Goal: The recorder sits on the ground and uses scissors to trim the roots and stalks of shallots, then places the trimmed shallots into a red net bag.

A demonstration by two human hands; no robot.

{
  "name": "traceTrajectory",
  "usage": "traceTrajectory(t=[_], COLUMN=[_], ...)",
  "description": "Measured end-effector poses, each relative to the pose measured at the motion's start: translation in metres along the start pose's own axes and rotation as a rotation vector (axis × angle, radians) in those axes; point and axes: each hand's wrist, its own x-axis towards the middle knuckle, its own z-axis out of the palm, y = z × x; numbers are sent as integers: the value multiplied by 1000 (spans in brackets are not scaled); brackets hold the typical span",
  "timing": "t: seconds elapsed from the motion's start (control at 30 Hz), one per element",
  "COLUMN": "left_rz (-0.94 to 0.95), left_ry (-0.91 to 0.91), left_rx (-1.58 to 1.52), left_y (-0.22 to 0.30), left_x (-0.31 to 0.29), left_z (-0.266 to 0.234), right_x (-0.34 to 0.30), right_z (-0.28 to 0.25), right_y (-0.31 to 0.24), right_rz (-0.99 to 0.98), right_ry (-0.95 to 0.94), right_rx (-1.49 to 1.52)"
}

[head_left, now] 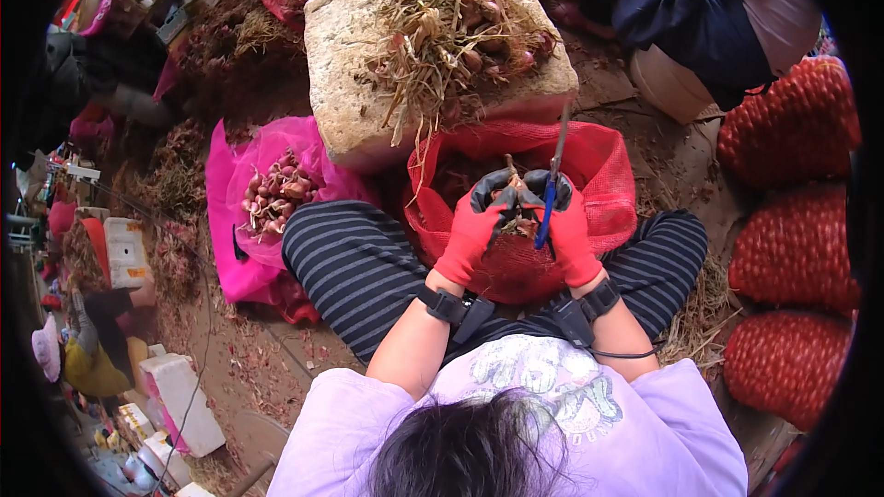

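Both my hands wear red gloves with black palms and meet over a red mesh bag (612, 193) between my legs. My left hand (477, 225) is closed on a small bunch of shallots (509, 191), its dry stems pointing up. My right hand (571, 230) is closed around blue-handled scissors (545, 216), their long thin blade pointing away from me, and its fingers also touch the bunch. The fingertips partly hide the bunch. Beyond the bag, a heap of shallots with dry leaves (460, 32) lies on a pale foam block (350, 82).
To my left, a pink mesh bag (226, 221) holds loose shallots (281, 188). Full red mesh sacks (792, 253) stack up on the right. Another person (700, 27) sits at the far right. White foam boxes (184, 400) stand at the left; dry skins litter the floor (249, 359).
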Motion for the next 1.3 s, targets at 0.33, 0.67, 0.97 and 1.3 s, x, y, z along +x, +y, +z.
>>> traceTrajectory(t=[0.33,0.67,0.97,1.3], left_rz=[218,541,-53,-101], left_ry=[88,73,32,-125], left_rx=[537,963,3,14], left_y=[-2,21,13,23], left_x=[-5,-9,-7,-10], left_z=[4,24,27,17], right_x=[6,12,17,11], right_z=[-8,-16,-32,-37], right_y=[0,30,17,-13], right_rz=[-86,-148,-117,-308], right_ry=[-121,70,11,-286], right_rx=[-32,-210,40,-267])
